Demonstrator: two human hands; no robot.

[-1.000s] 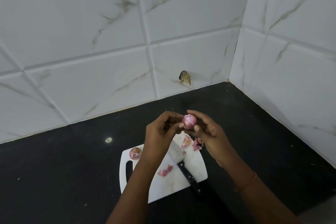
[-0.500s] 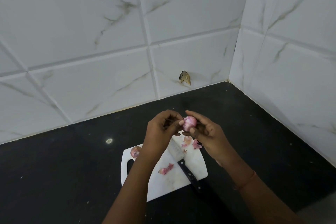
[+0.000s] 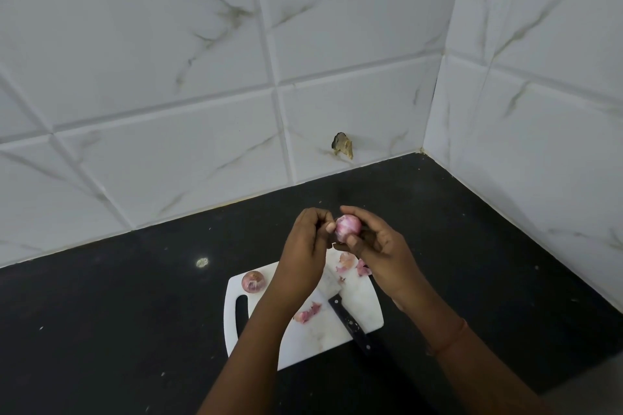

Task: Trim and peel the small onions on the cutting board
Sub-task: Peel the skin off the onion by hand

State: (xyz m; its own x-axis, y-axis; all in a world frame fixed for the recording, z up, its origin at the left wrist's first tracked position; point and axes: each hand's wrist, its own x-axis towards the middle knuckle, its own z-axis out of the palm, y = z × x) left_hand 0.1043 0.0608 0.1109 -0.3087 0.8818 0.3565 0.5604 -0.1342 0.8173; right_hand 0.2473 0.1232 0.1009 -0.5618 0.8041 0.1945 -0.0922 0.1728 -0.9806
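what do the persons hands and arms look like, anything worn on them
Both arms are bare, with no sleeves in view. The left hand shows no ring, watch or glove. The right hand is also ungloved, and a thin orange-red thread band circles its wrist. Fingernails look short and unpainted, though they are small in this view.

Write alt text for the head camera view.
Two bare hands, left hand and right hand, peel a small pink onion above a white plastic cutting board on a black countertop. A black-handled knife, pink onion skins and another small unpeeled onion lie on it.
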